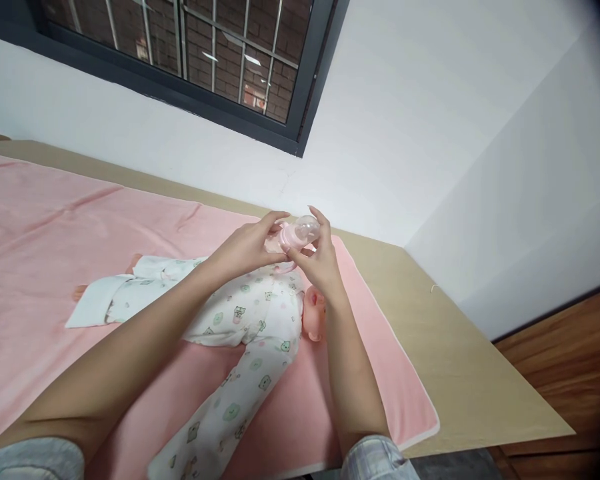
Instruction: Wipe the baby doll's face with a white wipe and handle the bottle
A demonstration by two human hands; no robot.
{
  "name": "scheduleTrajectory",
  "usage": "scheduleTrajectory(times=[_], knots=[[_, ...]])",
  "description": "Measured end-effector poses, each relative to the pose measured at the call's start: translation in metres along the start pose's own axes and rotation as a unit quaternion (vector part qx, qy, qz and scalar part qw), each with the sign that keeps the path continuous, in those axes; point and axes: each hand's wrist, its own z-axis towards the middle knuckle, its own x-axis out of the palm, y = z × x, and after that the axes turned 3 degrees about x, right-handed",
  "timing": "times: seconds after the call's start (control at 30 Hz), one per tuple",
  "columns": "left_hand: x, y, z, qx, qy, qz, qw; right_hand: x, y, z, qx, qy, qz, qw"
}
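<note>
Forearms point(130, 353) partly hide doll point(253, 310); bottle point(291, 236) above, blanket point(55, 247) beneath.

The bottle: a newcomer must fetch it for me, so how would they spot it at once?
On the table below the barred window, find the pink blanket and the doll lying on it. Near the doll's head, the left hand and right hand hold the bottle. Its clear domed top and pink collar set it apart from the printed clothes.
</note>
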Motion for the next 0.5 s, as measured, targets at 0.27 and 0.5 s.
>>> scheduleTrajectory(times=[0.27,0.5], knots=[[-0.018,-0.027,-0.02,0.043,0.039,0.091,0.994,-0.044,-0.013,0.01,-0.008,-0.165,-0.078,0.983],[-0.049,-0.082,-0.06,0.222,0.205,-0.016,0.953,-0.118,-0.059,0.007,0.101,-0.309,-0.304,0.896]])
